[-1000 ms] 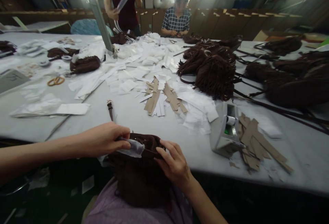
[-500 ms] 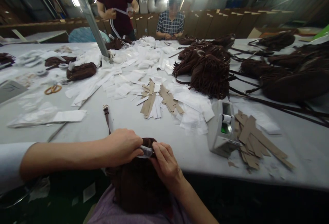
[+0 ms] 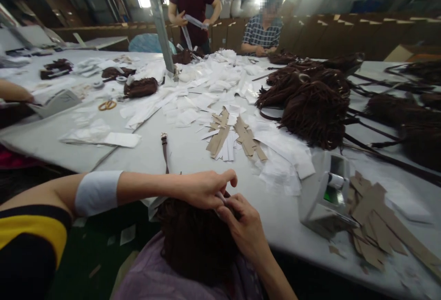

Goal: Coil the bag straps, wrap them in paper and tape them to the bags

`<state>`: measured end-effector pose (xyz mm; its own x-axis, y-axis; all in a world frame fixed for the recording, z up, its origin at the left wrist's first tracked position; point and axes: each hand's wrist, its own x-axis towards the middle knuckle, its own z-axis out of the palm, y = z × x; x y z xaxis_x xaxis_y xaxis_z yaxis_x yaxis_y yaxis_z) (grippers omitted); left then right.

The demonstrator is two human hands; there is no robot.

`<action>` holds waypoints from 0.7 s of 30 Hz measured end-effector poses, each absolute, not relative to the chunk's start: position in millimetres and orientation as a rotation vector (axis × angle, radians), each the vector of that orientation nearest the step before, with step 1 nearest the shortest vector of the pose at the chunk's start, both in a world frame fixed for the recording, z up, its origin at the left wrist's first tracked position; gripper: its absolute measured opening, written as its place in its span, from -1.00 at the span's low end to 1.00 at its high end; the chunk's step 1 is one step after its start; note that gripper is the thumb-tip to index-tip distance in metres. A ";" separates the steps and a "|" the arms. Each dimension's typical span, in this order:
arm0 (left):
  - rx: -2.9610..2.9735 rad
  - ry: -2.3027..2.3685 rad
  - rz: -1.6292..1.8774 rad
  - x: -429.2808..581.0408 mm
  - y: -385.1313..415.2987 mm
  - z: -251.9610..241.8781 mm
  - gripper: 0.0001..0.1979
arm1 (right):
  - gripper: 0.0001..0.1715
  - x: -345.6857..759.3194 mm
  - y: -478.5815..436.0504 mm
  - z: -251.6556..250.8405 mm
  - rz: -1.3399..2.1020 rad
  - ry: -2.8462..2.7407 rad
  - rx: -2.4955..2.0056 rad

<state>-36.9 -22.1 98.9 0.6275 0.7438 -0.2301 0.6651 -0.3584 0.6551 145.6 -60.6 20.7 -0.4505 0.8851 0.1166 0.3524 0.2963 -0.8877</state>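
Observation:
A dark brown fringed bag [image 3: 196, 240] rests on my lap, below the table edge. At its top, my left hand [image 3: 206, 189] pinches a small whitish wrapping strip [image 3: 221, 197], its index finger raised and bent. My right hand [image 3: 244, 223] is closed at the same spot, thumb and fingers pressed on the strip and the bag's upper edge. My fingers hide most of the strip. From the bag a brown strap with a metal buckle [image 3: 164, 140] lies forward onto the table.
A tape dispenser [image 3: 332, 194] stands at the right beside tan card strips [image 3: 375, 217]. Brown fringed bags [image 3: 310, 98] are piled behind it. White paper sheets [image 3: 193, 102] cover mid-table; scissors [image 3: 107, 105] lie left. A metal post [image 3: 160, 19] rises there. Two people [image 3: 193, 6] work across the table.
The view has swung left, so things sit farther right. My left hand has moved over the bag's top and raised its index finger; the whitish piece is now mostly covered. The standing person's strip has shifted.

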 end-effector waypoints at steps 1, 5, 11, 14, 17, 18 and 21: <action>2.053 1.115 0.257 -45.7 -24.8 103.8 -0.50 | -0.75 145.1 -59.9 19.9 1.122 -1.943 -1.100; 1.492 1.389 0.772 -77.3 -69.7 103.8 -0.76 | -0.67 148.9 -59.3 10.6 1.156 -1.869 -1.093; 0.045 0.969 1.007 -60.9 -140.2 47.5 -0.63 | -0.71 160.6 -65.1 -2.4 1.207 -1.923 -0.961; -0.364 0.930 1.302 -67.7 -135.0 36.3 -0.85 | -0.71 166.8 -71.4 -7.5 1.137 -2.029 -0.935; -0.571 0.998 1.409 -107.9 -136.0 35.4 -0.86 | -0.61 168.4 -75.6 -15.6 0.999 -2.072 -0.977; -0.604 1.025 1.453 -125.8 -140.4 36.1 -0.85 | -0.58 167.1 -76.3 -19.0 0.946 -2.069 -0.988; -0.638 1.087 1.700 -181.5 -158.5 42.9 -0.86 | -0.47 160.8 -76.6 -27.1 0.814 -2.001 -1.065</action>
